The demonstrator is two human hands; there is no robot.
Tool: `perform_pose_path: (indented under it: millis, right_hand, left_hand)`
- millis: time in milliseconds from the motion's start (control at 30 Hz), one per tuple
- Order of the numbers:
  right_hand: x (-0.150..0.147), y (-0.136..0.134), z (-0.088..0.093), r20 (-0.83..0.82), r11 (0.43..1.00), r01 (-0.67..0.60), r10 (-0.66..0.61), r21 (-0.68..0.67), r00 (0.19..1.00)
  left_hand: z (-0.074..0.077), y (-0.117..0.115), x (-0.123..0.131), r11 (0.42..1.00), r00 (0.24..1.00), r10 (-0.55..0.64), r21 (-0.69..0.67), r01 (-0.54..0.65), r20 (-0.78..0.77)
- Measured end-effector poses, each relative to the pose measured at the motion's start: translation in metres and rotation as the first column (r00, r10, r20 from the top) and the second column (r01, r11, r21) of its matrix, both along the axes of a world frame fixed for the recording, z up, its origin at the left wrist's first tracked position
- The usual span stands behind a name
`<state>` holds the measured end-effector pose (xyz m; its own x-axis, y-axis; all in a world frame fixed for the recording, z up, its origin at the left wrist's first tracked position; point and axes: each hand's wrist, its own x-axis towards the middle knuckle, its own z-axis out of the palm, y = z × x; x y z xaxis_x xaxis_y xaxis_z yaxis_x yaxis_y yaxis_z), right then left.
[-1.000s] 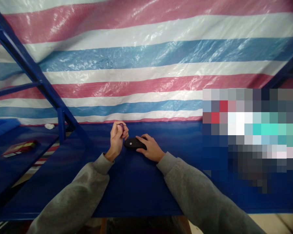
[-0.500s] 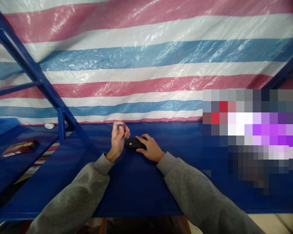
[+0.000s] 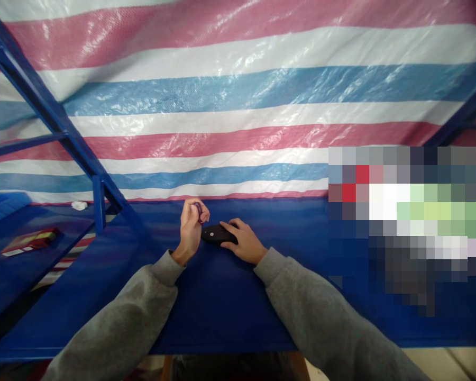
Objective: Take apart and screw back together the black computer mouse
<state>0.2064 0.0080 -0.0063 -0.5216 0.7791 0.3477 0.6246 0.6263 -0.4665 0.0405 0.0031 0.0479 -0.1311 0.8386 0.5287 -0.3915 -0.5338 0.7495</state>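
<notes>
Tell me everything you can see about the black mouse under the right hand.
The black computer mouse lies flat on a blue covered table top, with its long axis running roughly sideways. Its rounded, low body looks like dull plastic, with a small pale round dot on top. No cable shows. The right hand cups its right end, with the fingers over the top. The left hand sits close beside its left end, but I cannot tell whether they touch.

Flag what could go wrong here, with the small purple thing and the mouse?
The small purple thing is pinched in the left hand and might slip; it could be hard to spot on the dark blue tabletop. The left hand is also close to the black mouse under the right hand, so a bump could shift it.
</notes>
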Motion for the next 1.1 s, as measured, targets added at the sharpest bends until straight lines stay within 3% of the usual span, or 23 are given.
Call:
perform_pose_path:
  millis: [167, 500, 667, 900, 1100]
  right_hand:
    - [0.000, 0.000, 0.000, 0.011, 1.000, 0.001, -0.001, 0.001, 1.000]
    - [0.001, 0.000, -0.003, 0.012, 0.999, 0.011, -0.012, 0.041, 1.000]
    - [0.001, -0.002, 0.000, 0.002, 0.998, 0.023, -0.023, 0.067, 1.000]
    - [-0.002, -0.009, 0.012, -0.156, 0.974, 0.034, 0.002, 0.224, 0.988]
    - [-0.005, -0.013, 0.014, -0.180, 0.968, 0.044, 0.001, 0.247, 0.984]
  left_hand:
    - [0.004, 0.000, -0.002, 1.000, 1.000, 0.013, 0.021, -0.013, 0.001]
    - [0.018, 0.004, -0.009, 0.998, 0.983, -0.015, -0.057, 0.026, 0.185]
    - [0.015, 0.009, -0.013, 0.991, 0.959, -0.059, -0.101, 0.090, 0.276]
    - [0.010, 0.003, -0.004, 0.959, 0.911, -0.137, -0.178, 0.220, 0.388]
    - [0.008, -0.001, 0.003, 0.946, 0.914, -0.126, -0.230, 0.228, 0.386]
